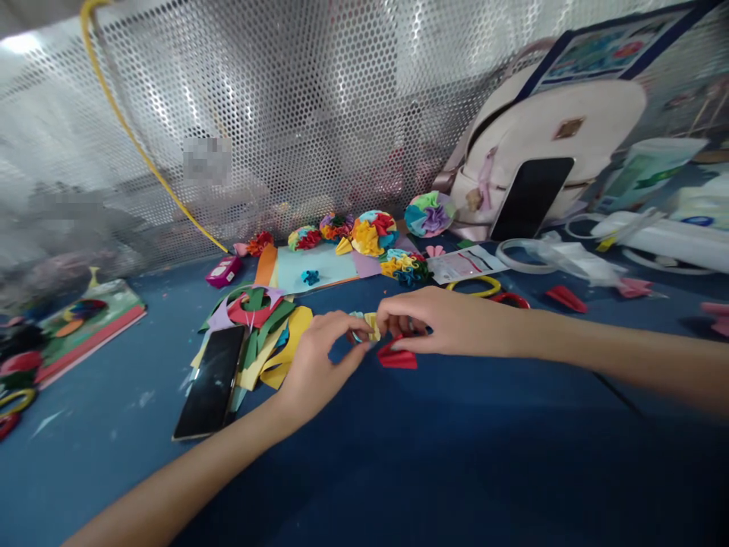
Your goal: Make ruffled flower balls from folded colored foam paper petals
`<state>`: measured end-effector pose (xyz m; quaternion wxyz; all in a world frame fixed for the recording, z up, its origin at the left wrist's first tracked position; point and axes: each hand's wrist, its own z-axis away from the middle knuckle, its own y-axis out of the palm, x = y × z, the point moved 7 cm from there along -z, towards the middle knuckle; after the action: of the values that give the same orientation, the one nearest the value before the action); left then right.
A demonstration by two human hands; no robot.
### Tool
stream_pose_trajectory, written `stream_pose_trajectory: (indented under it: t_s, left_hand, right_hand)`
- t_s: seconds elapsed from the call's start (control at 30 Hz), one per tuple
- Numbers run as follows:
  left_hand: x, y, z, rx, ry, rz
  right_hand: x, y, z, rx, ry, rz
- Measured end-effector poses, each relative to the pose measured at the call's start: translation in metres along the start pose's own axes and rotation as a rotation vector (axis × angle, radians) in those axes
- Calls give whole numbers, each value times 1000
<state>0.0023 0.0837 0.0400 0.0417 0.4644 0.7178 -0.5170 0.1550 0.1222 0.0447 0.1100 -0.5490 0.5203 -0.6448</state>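
My left hand (pixel 319 366) and my right hand (pixel 436 322) meet above the blue table top (pixel 467 425). Between their fingertips is a small folded yellow paper piece (pixel 372 327), pinched from both sides and partly hidden by my fingers. A folded red paper piece (pixel 397 357) lies just under my right hand. Left of my left wrist, a pile of coloured paper strips (pixel 256 334) lies partly under a black smartphone (pixel 209 382).
Several ruffled paper flowers (pixel 365 234) stand at the back, beside a pale blue paper sheet (pixel 313 267). Yellow and red bangles (pixel 472 286) lie behind my right hand. A white backpack (pixel 555 144) with a propped phone and a perforated metal screen (pixel 319 99) close off the back.
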Motion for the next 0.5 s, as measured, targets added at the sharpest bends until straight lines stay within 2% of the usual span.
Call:
stream_pose_trajectory:
  t_s: [0.1, 0.23, 0.3, 0.5]
  left_hand:
    - [1, 5, -3, 35, -6, -103]
    - [16, 4, -13, 5, -25, -194]
    - [24, 10, -15, 47, -17, -213]
    - [45, 31, -11, 128, -69, -60]
  right_hand:
    - [-3, -3, -10, 12, 22, 25]
    - [-15, -13, -15, 33, 54, -27]
    - [-20, -16, -12, 32, 74, -47]
    - [-26, -13, 5, 38, 82, -12]
